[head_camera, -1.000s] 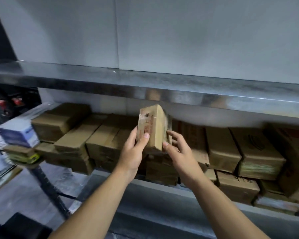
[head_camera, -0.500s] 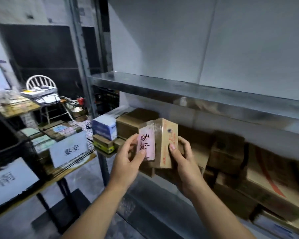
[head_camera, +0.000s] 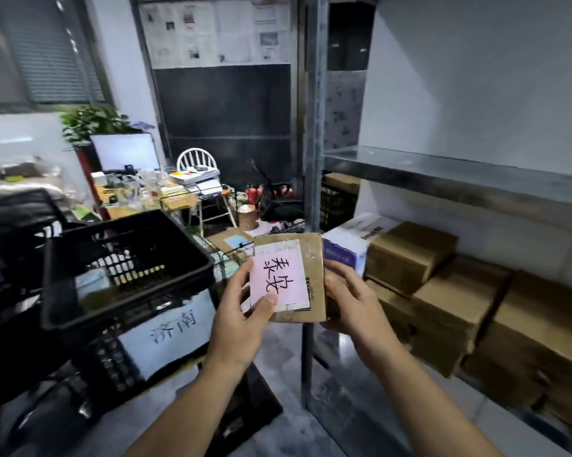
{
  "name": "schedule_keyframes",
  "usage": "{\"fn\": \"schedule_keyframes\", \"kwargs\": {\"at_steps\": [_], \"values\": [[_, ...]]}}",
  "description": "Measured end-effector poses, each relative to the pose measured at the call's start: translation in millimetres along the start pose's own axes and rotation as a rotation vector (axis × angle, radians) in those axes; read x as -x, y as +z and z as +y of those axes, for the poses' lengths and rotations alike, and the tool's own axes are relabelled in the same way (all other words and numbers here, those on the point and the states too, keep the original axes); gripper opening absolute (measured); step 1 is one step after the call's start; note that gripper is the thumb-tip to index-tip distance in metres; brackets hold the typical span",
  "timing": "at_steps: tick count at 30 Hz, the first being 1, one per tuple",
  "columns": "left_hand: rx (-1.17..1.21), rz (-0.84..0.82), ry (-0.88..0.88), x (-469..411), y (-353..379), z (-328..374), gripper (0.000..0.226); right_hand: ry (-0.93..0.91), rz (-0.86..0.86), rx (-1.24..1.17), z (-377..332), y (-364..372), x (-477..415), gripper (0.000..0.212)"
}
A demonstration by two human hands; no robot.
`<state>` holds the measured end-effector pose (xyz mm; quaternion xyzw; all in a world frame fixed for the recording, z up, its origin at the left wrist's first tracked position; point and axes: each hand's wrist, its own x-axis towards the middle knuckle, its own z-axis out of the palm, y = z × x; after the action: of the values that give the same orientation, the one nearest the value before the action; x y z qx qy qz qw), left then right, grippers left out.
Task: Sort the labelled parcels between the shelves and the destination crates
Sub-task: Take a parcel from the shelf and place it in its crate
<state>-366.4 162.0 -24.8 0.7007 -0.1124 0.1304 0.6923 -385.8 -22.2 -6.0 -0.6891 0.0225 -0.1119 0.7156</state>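
A cardboard parcel (head_camera: 309,255) is gripped by the left hand (head_camera: 241,319) and the right hand (head_camera: 353,303), between a black crate (head_camera: 129,301) and the shelf (head_camera: 442,171). Its pink label (head_camera: 279,278) is handwritten 泰安; the crate's white sign (head_camera: 172,328) is marked 济南.

A parcel (head_camera: 306,275) sits between the left grip (head_camera: 241,324) and the right grip (head_camera: 353,308), before the rack's upright post (head_camera: 311,127). Left of it, one crate (head_camera: 129,308) is stacked on another crate (head_camera: 106,367). On the right, boxes (head_camera: 409,255) lie stacked on the lower shelf (head_camera: 360,384), beneath the upper shelf (head_camera: 442,173). Behind the crates, a chair (head_camera: 197,159) stands at a cluttered tabletop (head_camera: 175,203).
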Motion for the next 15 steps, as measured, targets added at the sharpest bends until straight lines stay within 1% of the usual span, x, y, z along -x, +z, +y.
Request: {"fn": "schedule_keyframes", "kwargs": {"at_steps": [2,5,9,11,15], "values": [[-0.037,0.038,0.023,-10,-25,-1,0.058,0.011,-0.089,0.068,0,26,-11,0.028],[-0.116,0.064,0.052,-25,-52,-5,0.059,0.014,-0.200,0.084,-2,55,-30,0.035],[-0.220,0.123,0.106,-56,-70,-15,0.061,0.000,-0.211,0.015,2,84,-66,0.049],[-0.271,0.167,0.134,-75,-75,-21,0.061,-0.030,-0.232,0.022,3,95,-86,0.055],[-0.319,0.192,0.176,-116,-79,-35,0.062,-0.046,-0.284,0.013,6,114,-141,0.059]]}}
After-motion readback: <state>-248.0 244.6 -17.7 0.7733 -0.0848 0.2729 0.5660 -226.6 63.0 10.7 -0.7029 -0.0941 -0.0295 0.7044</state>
